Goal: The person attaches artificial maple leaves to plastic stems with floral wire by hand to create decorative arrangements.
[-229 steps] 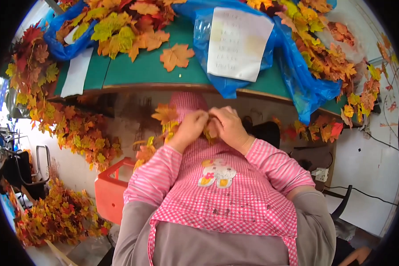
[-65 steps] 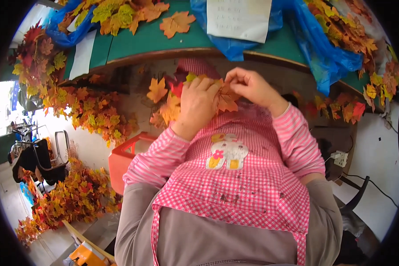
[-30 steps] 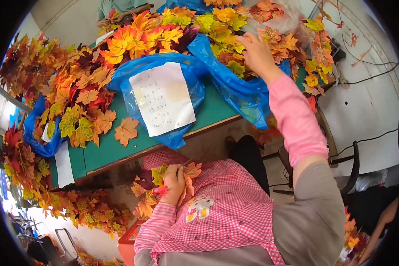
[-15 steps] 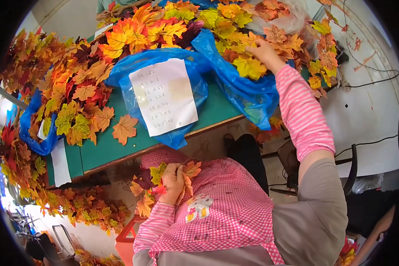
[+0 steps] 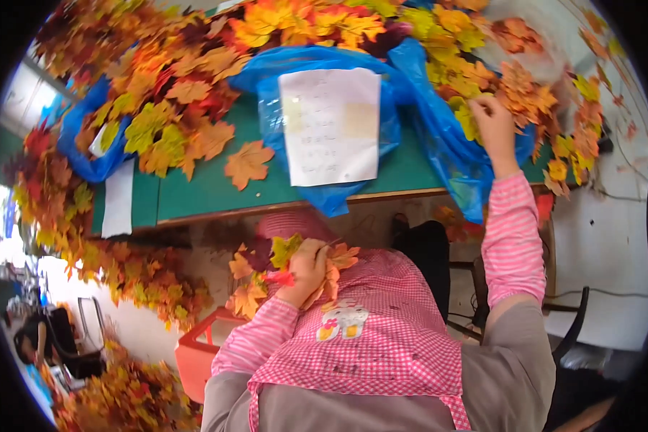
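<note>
Above my lap, my left hand (image 5: 308,268) is wrapped round a small bunch of artificial maple leaves (image 5: 246,297) in orange, dark red, yellow-green and red; the stems inside the fist are hidden. Out over the right part of the table, my right hand (image 5: 495,128) has its fingertips pinched at the edge of a yellow artificial maple leaf (image 5: 466,121). That leaf lies at the end of a heap of yellow leaves, with orange leaves (image 5: 525,90) just beyond the hand. Below the wrist, a blue plastic bag (image 5: 446,165) hangs over the table edge.
On the green table (image 5: 194,194), a sheet of paper (image 5: 331,129) with handwriting lies on blue plastic. Heaped orange and red leaves (image 5: 187,90) cover its far and left parts. A leaf garland (image 5: 137,277) droops at the left, above an orange stool (image 5: 198,353).
The view has shifted, so the table sits higher and further right. My right hand remains among the yellow leaves, its fingers now pinched. The left hand keeps its bunch.
</note>
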Demonstrator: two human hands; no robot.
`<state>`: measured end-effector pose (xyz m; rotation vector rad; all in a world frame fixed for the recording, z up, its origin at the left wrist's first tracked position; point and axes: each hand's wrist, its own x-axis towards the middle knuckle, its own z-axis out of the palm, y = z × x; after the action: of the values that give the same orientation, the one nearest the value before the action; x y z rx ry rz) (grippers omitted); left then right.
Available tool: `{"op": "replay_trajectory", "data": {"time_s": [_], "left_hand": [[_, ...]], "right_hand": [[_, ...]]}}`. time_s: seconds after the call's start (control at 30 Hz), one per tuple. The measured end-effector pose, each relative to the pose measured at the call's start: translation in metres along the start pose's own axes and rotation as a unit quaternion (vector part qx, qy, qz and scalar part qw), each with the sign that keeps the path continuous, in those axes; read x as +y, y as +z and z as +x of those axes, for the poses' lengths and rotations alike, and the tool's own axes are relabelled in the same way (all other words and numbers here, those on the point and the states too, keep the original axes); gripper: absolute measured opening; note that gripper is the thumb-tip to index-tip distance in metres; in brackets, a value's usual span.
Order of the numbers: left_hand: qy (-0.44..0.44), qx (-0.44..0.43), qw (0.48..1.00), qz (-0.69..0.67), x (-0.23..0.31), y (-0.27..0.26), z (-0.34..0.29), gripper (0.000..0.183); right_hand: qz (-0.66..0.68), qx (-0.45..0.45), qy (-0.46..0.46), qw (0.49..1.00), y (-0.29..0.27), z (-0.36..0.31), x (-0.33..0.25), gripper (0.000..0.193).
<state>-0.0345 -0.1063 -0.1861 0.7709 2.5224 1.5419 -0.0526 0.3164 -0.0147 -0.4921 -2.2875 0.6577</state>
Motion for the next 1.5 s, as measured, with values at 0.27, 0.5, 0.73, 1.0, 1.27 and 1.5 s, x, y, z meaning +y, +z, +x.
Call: {"op": "replay_trajectory", "data": {"time_s": [0.27,0.5,0.73,1.0,1.27,1.5], "left_hand": [[0.035,0.006,0.999,0.008,-0.002,0.000,-0.005,0.007],[0.042,0.001,0.999,-0.015,-0.003,0.000,0.000,0.008],[0.005,0.003,1.000,0.001,-0.013,0.000,-0.012,0.007],[0.037,-0.002,0.999,0.018,-0.005,-0.001,-0.004,0.007],[0.047,-0.030,0.998,0.006,0.009,-0.003,-0.016,0.012],[0.068,0.025,0.996,-0.042,-0.009,-0.001,-0.012,0.008]], "right_hand": [[-0.072,-0.071,-0.076,0.992,0.000,0.001,-0.013,0.021],[0.062,0.018,0.008,0.998,-0.007,0.006,0.011,0.024],[0.179,0.059,-0.055,0.981,-0.002,0.012,-0.005,0.014],[0.322,-0.133,-0.039,0.937,-0.020,-0.039,-0.071,0.004],[0.136,-0.404,-0.146,0.893,0.074,-0.178,-0.120,0.013],[0.109,-0.393,-0.190,0.893,0.110,-0.215,-0.113,0.008]]}}
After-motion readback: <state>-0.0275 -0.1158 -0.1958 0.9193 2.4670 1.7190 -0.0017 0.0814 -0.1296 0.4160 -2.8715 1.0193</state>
